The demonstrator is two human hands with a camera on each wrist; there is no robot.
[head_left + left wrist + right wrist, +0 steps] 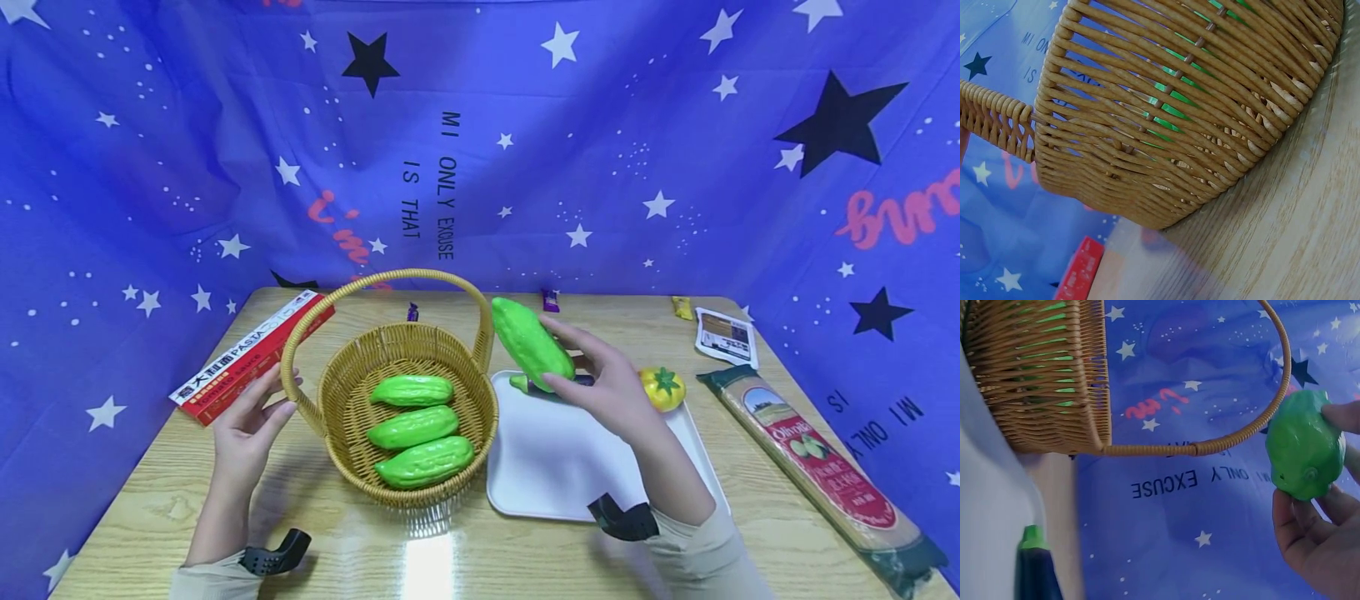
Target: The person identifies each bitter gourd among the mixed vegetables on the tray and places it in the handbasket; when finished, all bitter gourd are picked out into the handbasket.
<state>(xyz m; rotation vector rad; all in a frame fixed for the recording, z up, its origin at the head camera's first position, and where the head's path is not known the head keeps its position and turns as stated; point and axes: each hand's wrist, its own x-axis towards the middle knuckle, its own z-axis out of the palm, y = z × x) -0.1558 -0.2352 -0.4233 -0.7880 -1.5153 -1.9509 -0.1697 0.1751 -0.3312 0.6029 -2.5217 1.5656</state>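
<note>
My right hand (611,383) holds a green bitter melon (528,342) above the white tray (555,467), close to the basket's right side. In the right wrist view the thumb is on one side of the bitter melon (1307,447) and the fingers on the other. A round wicker basket (337,450) stands in the middle with three more bitter melons (412,427) lying side by side inside. At its left, my left hand (243,429) holds the lower part of the arched handle (296,333), fingertips partly behind it. Most of that hand is outside the left wrist view.
On the tray lie an eggplant (540,387), partly hidden by my right hand, and a yellow tomato-like fruit (663,389). A red pasta box (247,362) is at left, a long spaghetti bag (825,475) and a white packet (726,337) at right. Small wrapped candies (551,300) lie along the back.
</note>
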